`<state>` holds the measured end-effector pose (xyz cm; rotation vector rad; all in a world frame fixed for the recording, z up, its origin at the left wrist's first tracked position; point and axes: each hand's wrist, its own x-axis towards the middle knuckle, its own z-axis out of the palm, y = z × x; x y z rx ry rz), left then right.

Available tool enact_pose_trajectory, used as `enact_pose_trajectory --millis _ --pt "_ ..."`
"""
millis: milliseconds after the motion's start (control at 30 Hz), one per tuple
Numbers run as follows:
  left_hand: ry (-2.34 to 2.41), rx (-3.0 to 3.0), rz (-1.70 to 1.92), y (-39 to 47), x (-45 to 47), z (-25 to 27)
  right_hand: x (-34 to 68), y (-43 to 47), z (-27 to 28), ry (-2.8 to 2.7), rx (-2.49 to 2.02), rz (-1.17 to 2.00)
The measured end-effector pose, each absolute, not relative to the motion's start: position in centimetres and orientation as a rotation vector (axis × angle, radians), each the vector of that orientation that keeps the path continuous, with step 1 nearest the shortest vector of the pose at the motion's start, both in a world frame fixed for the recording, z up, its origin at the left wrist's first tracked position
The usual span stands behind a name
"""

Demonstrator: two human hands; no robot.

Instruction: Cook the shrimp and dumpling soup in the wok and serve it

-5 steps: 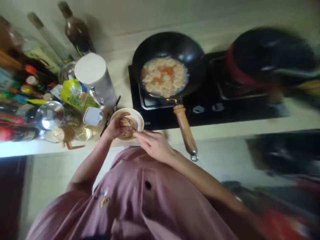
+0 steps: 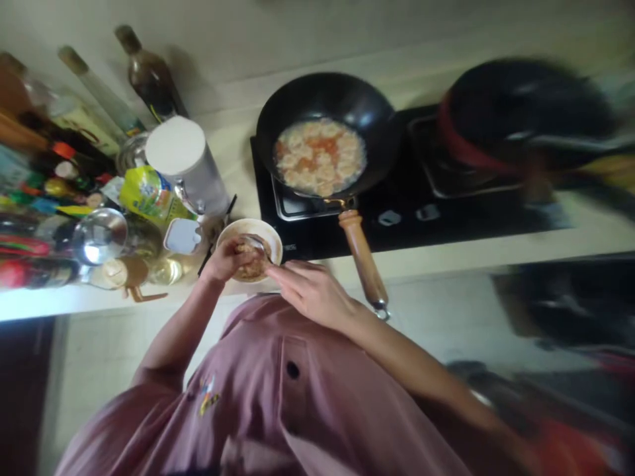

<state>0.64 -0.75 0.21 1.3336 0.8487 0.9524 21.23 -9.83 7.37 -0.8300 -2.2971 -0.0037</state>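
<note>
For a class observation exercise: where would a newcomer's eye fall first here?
Probably on the round black wok at the upper centre, on the black stove, holding pale food in orange-tinged liquid. Next, perhaps, the round white bowl of brownish food, left of the wok's tan wooden handle, with the left hand over it and the right hand gripping a silvery metal utensil.
</note>
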Motion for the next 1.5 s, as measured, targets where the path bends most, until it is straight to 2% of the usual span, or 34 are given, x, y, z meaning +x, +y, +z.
enact_pose_trajectory --millis 167,500,933,1200,1400,1500 --pt "0.970 1.113 0.923 -1.2 0.5 1.3 22.3 -9.8 8.0 -2.156 -0.904 -0.018" --pt "1.320 1.477 0.852 -1.4 -0.5 1.8 22.6 -10.3 8.1 -2.079 -0.911 0.233" --pt "1.182 1.663 0.936 -0.7 -0.7 0.5 23.6 -11.0 8.7 -1.957 -0.926 0.292" --pt "1.416 2.061 0.647 -1.5 0.0 1.8 23.9 -10.7 8.4 -1.993 -0.920 0.332" --pt "1.496 2.136 0.759 -1.7 1.3 1.5 23.8 -9.9 7.7 -1.978 -1.016 0.378" --pt "1.533 2.084 0.693 -1.5 1.7 1.2 23.7 -9.7 7.4 -1.953 -1.072 0.462"
